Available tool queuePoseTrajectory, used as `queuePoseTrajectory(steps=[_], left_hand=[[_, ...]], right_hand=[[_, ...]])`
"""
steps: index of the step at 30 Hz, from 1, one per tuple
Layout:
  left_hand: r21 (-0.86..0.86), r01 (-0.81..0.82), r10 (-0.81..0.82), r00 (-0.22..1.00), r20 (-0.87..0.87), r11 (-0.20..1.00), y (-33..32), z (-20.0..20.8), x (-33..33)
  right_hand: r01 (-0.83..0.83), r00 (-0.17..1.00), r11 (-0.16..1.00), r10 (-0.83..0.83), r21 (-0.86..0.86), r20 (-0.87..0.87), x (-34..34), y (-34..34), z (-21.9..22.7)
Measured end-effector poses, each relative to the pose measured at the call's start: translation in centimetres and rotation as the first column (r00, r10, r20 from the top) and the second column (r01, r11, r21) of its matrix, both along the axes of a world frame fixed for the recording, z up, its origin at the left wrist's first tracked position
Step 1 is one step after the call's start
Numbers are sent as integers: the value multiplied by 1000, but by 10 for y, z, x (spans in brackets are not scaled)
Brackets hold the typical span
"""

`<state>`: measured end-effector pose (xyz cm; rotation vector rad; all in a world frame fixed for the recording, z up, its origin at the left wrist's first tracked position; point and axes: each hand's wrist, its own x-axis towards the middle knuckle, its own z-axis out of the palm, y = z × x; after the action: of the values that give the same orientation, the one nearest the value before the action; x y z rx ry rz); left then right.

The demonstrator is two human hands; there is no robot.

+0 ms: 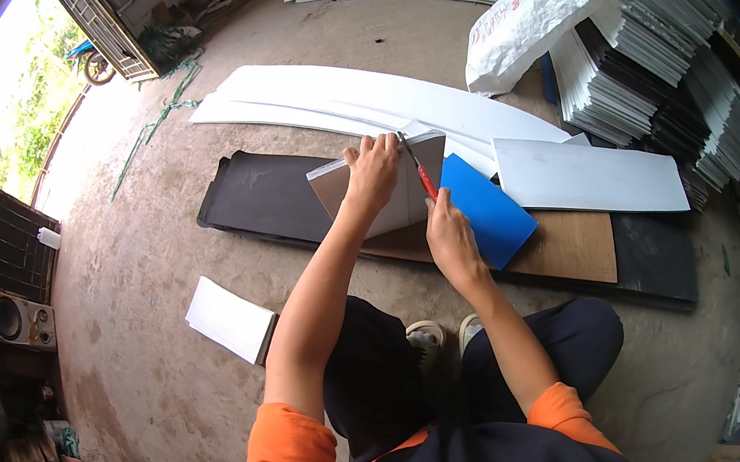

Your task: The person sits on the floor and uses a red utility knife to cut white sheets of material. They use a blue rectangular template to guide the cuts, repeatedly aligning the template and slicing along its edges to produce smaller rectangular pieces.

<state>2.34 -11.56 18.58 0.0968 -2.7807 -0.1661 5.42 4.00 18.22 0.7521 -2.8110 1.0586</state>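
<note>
My left hand [372, 173] has its fingers bent over the top edge of a thin grey sheet [397, 209], which stands tilted. In my right hand [453, 241] is a red-handled knife [424, 178], its slim dark blade pointing away from me and meeting the sheet's upper right corner. A blue sheet [488, 212] lies just right of that hand. Beneath them is a brown board [566, 248], resting on a long black slab [268, 188].
Long white sheets [279, 90] lie beyond the slab, with a white panel [589, 172] on the right. A small white stack [231, 319] sits on the concrete floor at left. Tall piles of sheets [633, 42] and a white sack [538, 16] stand at the far right.
</note>
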Motion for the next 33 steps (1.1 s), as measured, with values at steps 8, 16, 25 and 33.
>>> queuePoseTrajectory(steps=[8, 16, 25, 33], left_hand=[[8, 9, -9, 1000, -13, 1000, 0, 1, 0], [9, 12, -12, 999, -41, 1000, -1, 1, -1], [41, -3, 4, 1000, -30, 999, -1, -1, -2], [20, -3, 4, 999, -51, 1000, -2, -2, -3]], right_hand=[[10, 1000, 1000, -10, -2, -28, 0, 1, -4], [9, 1000, 999, -9, 30, -11, 2, 0, 1], [52, 996, 995, -46, 86, -75, 1, -5, -3], [43, 994, 996, -35, 74, -100, 1, -5, -4]])
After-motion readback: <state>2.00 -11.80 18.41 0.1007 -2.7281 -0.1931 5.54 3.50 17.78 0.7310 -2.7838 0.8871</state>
